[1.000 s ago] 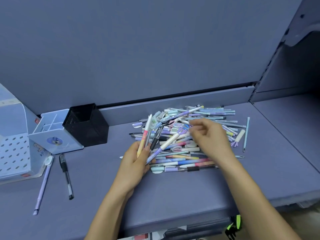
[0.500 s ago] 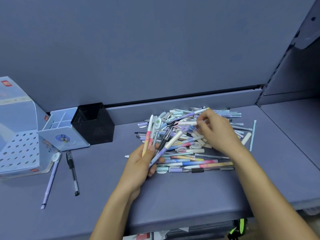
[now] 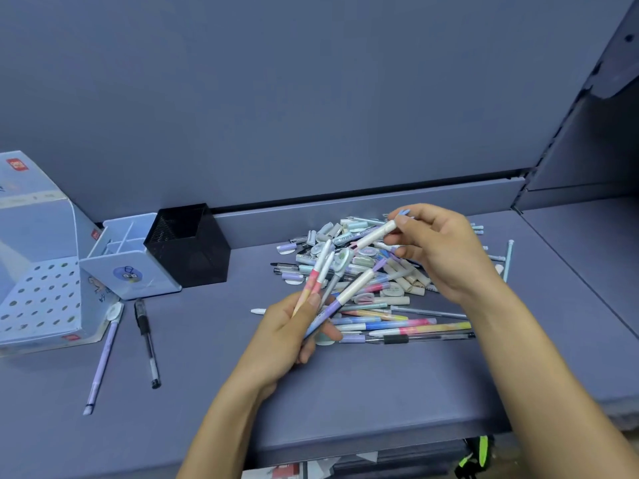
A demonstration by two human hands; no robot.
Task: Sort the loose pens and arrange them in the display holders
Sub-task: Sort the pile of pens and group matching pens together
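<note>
The left hand (image 3: 287, 337) grips a fan of pens (image 3: 321, 281) over the loose pile (image 3: 380, 305) on the shelf (image 3: 380, 392); the right hand (image 3: 446, 250), its grip pinching a white-lilac pen (image 3: 375, 235), should slide it in parallel, caps aligned.

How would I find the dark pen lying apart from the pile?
Start at the black mesh cup by the back wall, then the pale blue holder left of it. In front of that holder two pens lie side by side. Yours is the clear pen with black ends, not the lilac pen.
</note>
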